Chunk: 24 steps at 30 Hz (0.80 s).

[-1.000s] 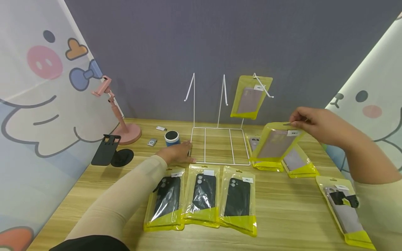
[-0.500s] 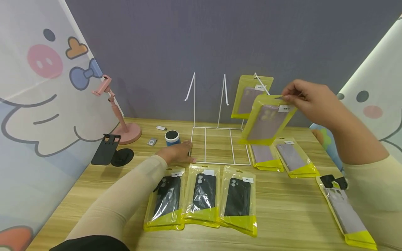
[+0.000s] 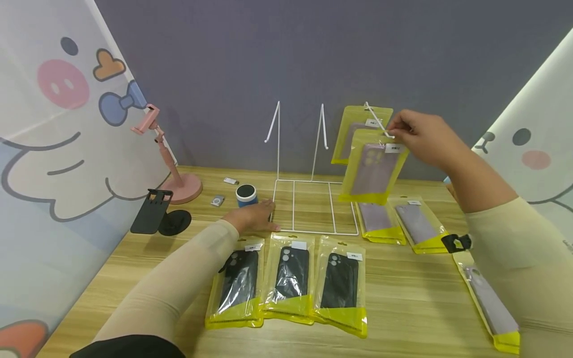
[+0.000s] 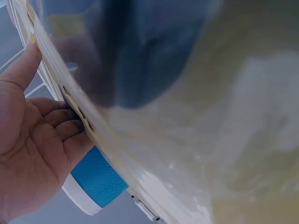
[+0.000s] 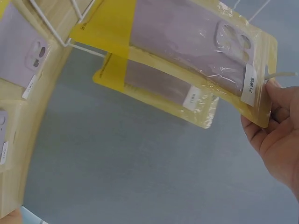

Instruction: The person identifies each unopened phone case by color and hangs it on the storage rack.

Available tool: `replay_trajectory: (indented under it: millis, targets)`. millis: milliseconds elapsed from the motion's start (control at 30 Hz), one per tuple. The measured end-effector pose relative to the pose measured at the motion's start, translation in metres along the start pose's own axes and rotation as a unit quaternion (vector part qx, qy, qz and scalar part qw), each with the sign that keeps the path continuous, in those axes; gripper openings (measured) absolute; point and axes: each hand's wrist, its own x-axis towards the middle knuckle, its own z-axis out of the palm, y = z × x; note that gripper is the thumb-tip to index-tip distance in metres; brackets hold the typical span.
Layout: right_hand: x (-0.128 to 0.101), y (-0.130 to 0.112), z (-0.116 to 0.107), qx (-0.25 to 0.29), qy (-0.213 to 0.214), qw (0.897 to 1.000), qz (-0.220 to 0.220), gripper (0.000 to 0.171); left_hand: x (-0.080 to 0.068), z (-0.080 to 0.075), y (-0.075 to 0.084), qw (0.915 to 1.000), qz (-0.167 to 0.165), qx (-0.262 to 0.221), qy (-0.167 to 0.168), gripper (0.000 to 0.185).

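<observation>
My right hand [image 3: 423,136] pinches the top of a yellow-edged clear pouch with a lilac phone case [image 3: 372,169] at the tip of the white rack's right hook [image 3: 378,119]. In the right wrist view the hook tip shows at the pouch's [image 5: 187,42] hang hole, beside the thumb. Farther back on that hook hangs another lilac phone case pouch [image 3: 346,130]. My left hand [image 3: 255,218] rests at the left side of the wire rack's base [image 3: 318,232], thumb by the front corner. A blurred clear pouch [image 4: 224,140] hides its fingertips in the left wrist view.
Three black phone case pouches [image 3: 291,273] lie in front of the rack. Lilac pouches [image 3: 416,221] lie at its right, another [image 3: 490,301] nearer me. A blue-and-white cylinder [image 3: 246,196], pink stand [image 3: 181,186] and black stand [image 3: 152,214] stand left. Two other hooks [image 3: 323,127] hold nothing.
My right hand has lifted the lilac phone case pouch up and leftward from above the table to the right hook's tip. The left hand has stayed at the rack's base.
</observation>
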Motion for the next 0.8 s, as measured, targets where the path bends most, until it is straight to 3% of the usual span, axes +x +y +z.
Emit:
replay_trajectory:
  millis: [267,800]
  targets:
    - [0.027,0.01,0.001,0.006,-0.023,0.999,0.028,0.032,-0.001,0.0,0.001,1.0,0.002,-0.005,-0.003,0.096]
    - [0.07,0.027,0.004,-0.007,-0.016,0.998,0.056,0.032,-0.005,-0.001,0.005,0.9999,0.01,-0.011,-0.002,0.096]
